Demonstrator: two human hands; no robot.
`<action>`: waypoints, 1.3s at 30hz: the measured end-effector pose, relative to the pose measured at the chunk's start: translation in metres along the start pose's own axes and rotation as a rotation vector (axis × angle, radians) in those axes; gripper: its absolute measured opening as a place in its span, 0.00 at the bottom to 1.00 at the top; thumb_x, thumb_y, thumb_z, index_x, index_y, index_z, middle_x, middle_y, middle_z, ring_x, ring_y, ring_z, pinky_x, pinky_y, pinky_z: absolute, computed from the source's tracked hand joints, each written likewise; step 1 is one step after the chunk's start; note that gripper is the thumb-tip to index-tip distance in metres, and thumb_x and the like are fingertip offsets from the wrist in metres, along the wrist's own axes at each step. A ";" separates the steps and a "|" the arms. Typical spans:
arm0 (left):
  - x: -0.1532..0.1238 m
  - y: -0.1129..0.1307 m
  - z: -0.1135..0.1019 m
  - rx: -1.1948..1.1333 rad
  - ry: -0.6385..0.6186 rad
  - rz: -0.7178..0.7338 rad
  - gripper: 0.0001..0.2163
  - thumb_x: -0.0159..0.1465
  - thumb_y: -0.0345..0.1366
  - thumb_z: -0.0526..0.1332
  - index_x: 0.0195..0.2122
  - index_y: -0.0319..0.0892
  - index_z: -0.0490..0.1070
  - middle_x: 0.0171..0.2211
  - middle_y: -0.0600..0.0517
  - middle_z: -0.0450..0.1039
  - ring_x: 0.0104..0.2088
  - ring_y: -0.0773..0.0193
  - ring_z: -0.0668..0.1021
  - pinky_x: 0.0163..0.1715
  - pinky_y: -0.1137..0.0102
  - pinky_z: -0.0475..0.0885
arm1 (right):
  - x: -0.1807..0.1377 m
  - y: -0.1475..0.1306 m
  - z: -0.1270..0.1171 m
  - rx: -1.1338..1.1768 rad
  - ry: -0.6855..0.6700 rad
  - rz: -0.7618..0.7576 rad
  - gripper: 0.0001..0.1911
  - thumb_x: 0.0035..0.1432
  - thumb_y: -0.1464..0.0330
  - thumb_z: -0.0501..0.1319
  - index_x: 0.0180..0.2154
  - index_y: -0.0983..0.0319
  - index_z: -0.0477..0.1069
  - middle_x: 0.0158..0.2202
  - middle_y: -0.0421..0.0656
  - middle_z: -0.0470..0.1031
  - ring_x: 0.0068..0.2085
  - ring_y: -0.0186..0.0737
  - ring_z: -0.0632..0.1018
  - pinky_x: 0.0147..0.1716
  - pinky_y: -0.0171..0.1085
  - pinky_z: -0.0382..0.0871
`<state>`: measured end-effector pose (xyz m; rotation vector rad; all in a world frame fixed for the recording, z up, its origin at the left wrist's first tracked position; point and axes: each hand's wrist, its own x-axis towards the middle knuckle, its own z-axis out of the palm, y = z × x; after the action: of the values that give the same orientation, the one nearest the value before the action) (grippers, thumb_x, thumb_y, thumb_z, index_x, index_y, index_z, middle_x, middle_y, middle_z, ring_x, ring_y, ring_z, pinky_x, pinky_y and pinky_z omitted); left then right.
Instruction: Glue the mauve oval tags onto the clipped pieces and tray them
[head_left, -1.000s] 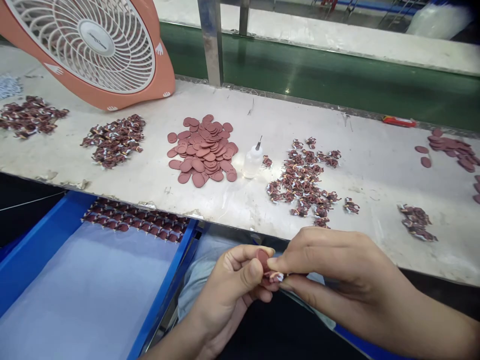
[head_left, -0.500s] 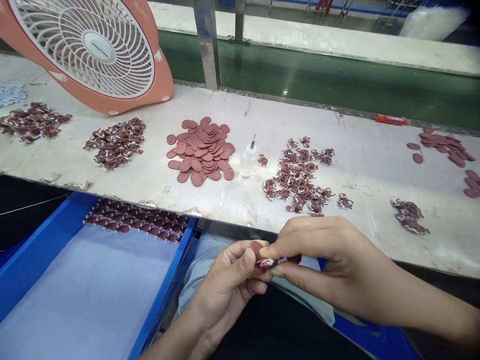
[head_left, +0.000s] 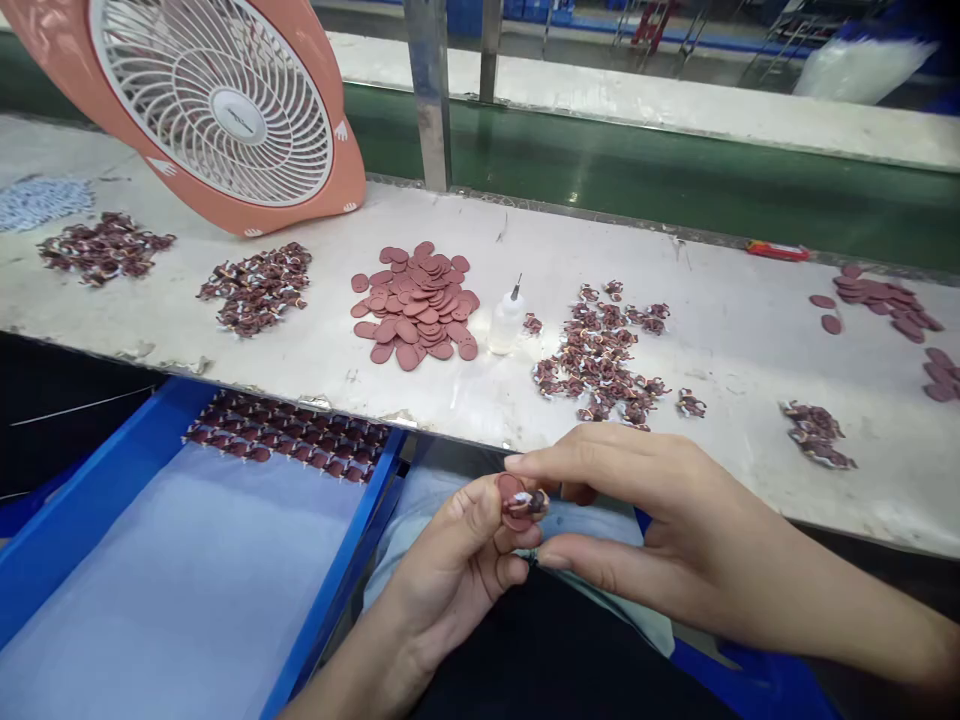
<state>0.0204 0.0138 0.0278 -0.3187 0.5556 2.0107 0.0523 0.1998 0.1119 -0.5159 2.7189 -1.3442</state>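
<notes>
Between the thumb and fingers of my left hand is a reddish-brown oval disc with a small brown-and-white figurine lying against it. My right hand is just to the right, its thumb and forefinger spread around the figurine's side, with nothing seen between them. Beyond the hands on the bench stand a heap of similar figurines, a pile of oval discs and a clear bottle with a needle tip.
A blue tray at lower left has rows of assembled pieces on pale lining. An orange fan leans at the back left of the bench. More figurine heaps, loose discs and a red cutter lie around.
My right thumb and forefinger have come off the figurine and spread apart. The left hand still grips the disc, with the figurine now showing more fully. The view has shifted slightly.
</notes>
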 end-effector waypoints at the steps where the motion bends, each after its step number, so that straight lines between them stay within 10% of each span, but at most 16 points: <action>1: -0.001 0.001 -0.001 -0.020 0.011 -0.009 0.07 0.56 0.36 0.71 0.32 0.40 0.78 0.27 0.54 0.78 0.27 0.72 0.80 0.24 0.83 0.74 | 0.000 0.000 0.000 -0.013 0.020 -0.005 0.18 0.61 0.71 0.65 0.52 0.59 0.70 0.43 0.38 0.77 0.42 0.30 0.75 0.42 0.28 0.67; 39: 0.004 0.012 0.001 -0.182 0.125 -0.055 0.09 0.47 0.34 0.76 0.26 0.39 0.78 0.22 0.55 0.80 0.23 0.73 0.81 0.20 0.85 0.72 | 0.025 0.014 0.016 0.186 0.071 0.109 0.10 0.60 0.73 0.65 0.42 0.54 0.79 0.36 0.33 0.81 0.36 0.27 0.80 0.36 0.24 0.72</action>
<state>0.0078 0.0127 0.0301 -0.5677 0.4365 2.0016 0.0281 0.1870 0.0931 -0.3062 2.5961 -1.5927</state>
